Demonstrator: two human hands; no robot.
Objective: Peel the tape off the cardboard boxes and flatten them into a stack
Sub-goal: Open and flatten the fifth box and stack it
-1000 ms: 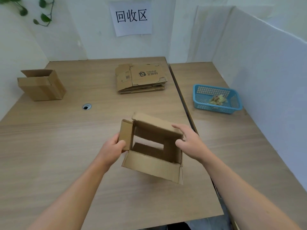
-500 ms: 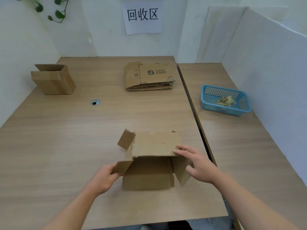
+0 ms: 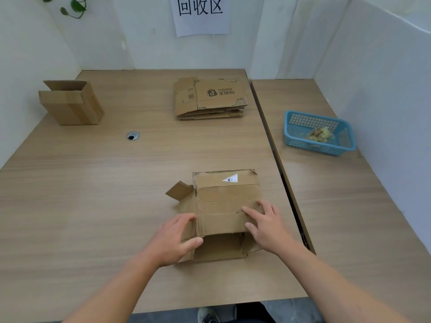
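Squashed cardboard box (image 3: 226,199) on the near middle of the table (image 3: 93,206), left hand (image 3: 177,238) pressing its left edge, fingers loose, right hand (image 3: 265,227) flat on top, fingers spread, flat stack (image 3: 210,99) far behind

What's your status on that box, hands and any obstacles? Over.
Left hand and right hand pressing down on box. Box nearly flat on table, one side flap sticking up. Nothing between it and the stack.
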